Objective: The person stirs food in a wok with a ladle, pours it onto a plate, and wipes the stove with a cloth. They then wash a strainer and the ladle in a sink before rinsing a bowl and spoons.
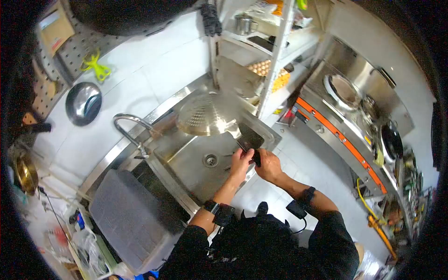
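Both my hands are together over the front edge of the steel sink (186, 161). My left hand (241, 161) and my right hand (268, 164) both grip the dark handle of a cleaver (250, 136), whose broad dark blade points away from me over the basin. A large perforated metal colander (205, 114) lies upside down at the far side of the sink, just beyond the blade. Each wrist carries a black band.
A curved tap (128, 125) stands at the sink's left. A grey plastic tub (128, 217) sits at the near left. A metal shelf rack (261, 51) with eggs stands behind the sink. A wok range (354, 116) with an orange strip runs along the right.
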Available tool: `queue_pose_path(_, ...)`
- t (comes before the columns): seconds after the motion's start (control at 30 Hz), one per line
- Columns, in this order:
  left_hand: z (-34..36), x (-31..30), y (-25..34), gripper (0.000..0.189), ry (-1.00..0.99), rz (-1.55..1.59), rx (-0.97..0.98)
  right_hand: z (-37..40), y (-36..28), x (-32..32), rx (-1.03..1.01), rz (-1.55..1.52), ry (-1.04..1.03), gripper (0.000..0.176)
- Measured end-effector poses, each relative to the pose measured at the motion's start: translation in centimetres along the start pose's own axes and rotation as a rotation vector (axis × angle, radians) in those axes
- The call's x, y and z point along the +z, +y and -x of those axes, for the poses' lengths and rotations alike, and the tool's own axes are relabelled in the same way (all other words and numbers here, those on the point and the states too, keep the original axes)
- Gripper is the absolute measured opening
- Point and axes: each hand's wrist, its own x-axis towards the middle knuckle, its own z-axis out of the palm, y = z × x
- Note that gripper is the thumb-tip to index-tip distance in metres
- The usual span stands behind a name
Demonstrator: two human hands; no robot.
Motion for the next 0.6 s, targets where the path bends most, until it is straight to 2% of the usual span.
queue_pose_path(0.03, -0.2, 0.7, -0.3, 0.021, 0.025, 0.008, 0.061, 0.0, 0.2, -0.2, 0.026, -0.024, 0.007, 0.049)
queue_pose_path(0.13, -1.6, 1.2, -0.6, 0.027, -0.008, -0.009, 0.063, -0.3, 0.0, -1.7, 0.011, -0.067, 0.067, 0.049)
queue_pose_path(0.17, -1.7, 1.8, 0.1, 0.029, -0.031, -0.042, 0.079, -0.4, 0.4, -1.8, -0.063, -0.073, 0.085, 0.054)
queue_pose_path(0.23, -1.7, 2.8, 0.7, 0.03, 0.002, 0.029, 0.08, -0.6, 0.6, -3.4, -0.073, -0.283, 0.074, 0.053)
queue_pose_path(0.33, -2.6, 1.9, -0.3, 0.034, -0.013, 0.086, 0.131, -0.2, 4.0, -6.2, -0.145, -0.232, 0.168, 0.052)
queue_pose_path(0.4, -2.4, 1.4, -0.4, 0.033, -0.001, 0.03, 0.095, 1.0, 7.7, -7.2, 0.045, -0.257, 0.215, 0.045)
queue_pose_path(0.47, -2.1, 1.1, -0.9, 0.032, -0.041, 0.02, 0.092, 3.4, 12.4, -7.2, 0.288, -0.299, 0.124, 0.04)
queue_pose_path(0.53, -1.2, 2.0, -0.9, 0.032, -0.091, 0.048, 0.055, 6.2, 15.6, -7.2, 0.402, -0.283, 0.072, 0.038)
queue_pose_path(0.6, 0.2, 4.3, -0.8, 0.032, -0.138, 0.047, 0.102, 8.4, 17.3, -7.6, 0.482, -0.281, 0.012, 0.036)
